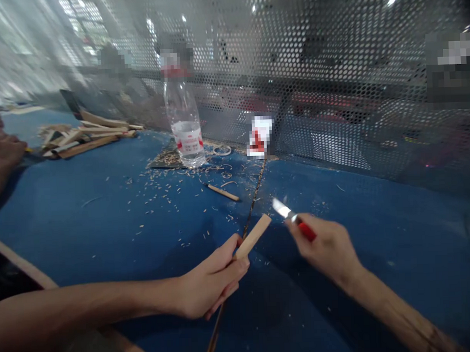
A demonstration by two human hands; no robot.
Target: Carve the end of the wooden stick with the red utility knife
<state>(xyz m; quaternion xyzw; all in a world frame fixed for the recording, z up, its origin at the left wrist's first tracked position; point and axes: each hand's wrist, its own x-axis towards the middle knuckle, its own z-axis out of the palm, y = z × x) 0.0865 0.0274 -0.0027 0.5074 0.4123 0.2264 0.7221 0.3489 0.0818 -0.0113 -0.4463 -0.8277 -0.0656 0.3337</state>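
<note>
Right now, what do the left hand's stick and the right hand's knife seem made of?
The stick looks like pale, unfinished wood: matt, with no visible coating. The craft knife's blade looks like bare steel, going by its bright glare; its red handle looks glossy, probably plastic, perhaps painted.

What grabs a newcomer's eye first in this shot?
The bright blade of a red-handled craft knife stands out first, held in the right hand at lower right. The left hand grips a pale wooden stick at bottom centre, and a clear plastic bottle stands farther back on the blue work surface among wood shavings.
</note>
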